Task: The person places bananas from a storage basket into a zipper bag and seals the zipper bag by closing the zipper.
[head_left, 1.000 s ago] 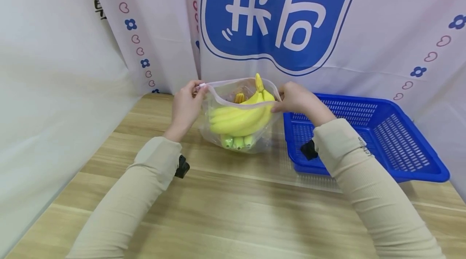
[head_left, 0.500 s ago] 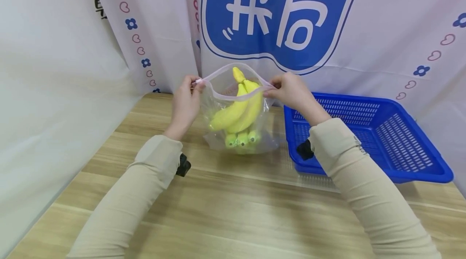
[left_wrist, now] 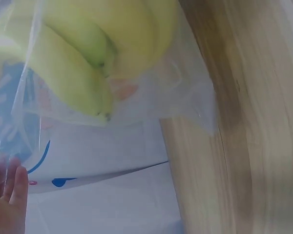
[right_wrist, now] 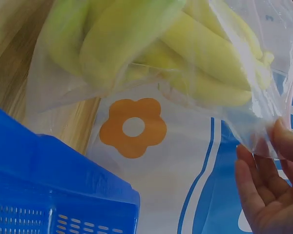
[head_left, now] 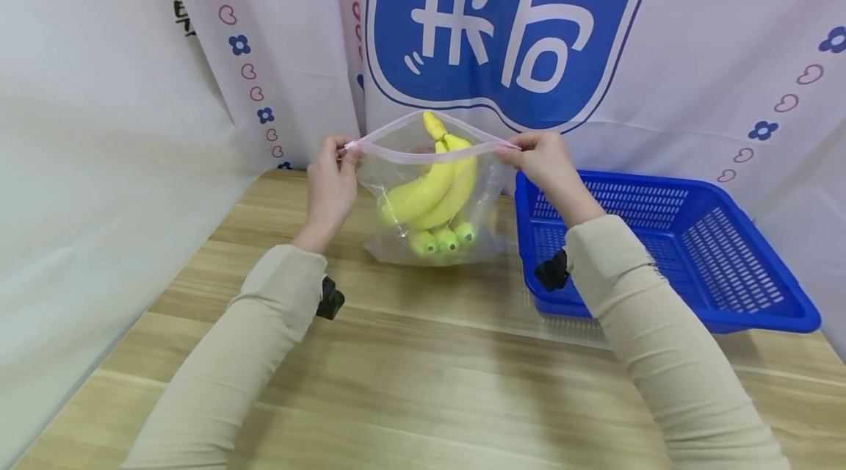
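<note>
A clear zip bag with a pale pink seal strip hangs upright between both hands, its mouth parted. Yellow bananas fill it, one stem reaching up to the opening and several greenish tips low down. My left hand pinches the left end of the strip, where a small white slider sits. At the right end, my right hand pinches the other corner between thumb and fingers. The right wrist view shows the thumb and fingers of that hand on the film. Through the plastic, the left wrist view shows bananas close up.
A blue perforated basket stands on the wooden table, right of the bag and under the right forearm. Behind the table hangs a white cloth with a blue printed emblem. Black wrist cameras sit at both cuffs.
The bananas have settled with the stem upright and farther left. The bag's mouth is pulled wider and flatter, the hands slightly farther apart, and the bag's bottom is slightly higher.
</note>
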Motion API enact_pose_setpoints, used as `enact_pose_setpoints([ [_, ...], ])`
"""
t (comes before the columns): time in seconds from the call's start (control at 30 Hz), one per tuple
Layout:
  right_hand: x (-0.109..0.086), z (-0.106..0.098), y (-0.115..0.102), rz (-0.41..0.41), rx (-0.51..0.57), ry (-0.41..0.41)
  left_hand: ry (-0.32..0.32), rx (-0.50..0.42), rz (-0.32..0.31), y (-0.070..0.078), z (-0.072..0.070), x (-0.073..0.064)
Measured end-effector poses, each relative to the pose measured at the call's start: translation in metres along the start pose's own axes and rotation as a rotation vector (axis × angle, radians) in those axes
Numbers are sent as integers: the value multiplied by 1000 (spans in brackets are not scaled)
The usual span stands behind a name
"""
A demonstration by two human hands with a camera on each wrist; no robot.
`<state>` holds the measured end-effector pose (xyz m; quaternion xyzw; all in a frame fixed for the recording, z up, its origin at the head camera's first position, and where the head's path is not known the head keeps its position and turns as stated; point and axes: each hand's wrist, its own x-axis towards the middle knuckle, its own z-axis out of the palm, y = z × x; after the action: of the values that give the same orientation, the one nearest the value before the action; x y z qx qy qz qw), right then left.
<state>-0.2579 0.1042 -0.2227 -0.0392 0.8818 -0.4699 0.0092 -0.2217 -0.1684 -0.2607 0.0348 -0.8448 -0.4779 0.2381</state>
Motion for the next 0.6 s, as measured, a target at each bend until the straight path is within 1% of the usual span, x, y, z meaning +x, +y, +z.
enact_pose_setpoints([
  [0.17,2,4,4,-28,-56,-6,-31,16,7,-3,1,0],
  [0.27,3,8,6,-53,-53,-12,-49,26,11,-3,2,-2],
  [0.47,4,8,5,-71,-54,-43,-45,-3,5,-1,5,0],
  [0.53,3,7,3,-100,-62,-46,-49,-17,-7,-1,6,0],
  [0.6,2,7,-1,-144,-69,-20,-57,-27,-25,0,6,1],
])
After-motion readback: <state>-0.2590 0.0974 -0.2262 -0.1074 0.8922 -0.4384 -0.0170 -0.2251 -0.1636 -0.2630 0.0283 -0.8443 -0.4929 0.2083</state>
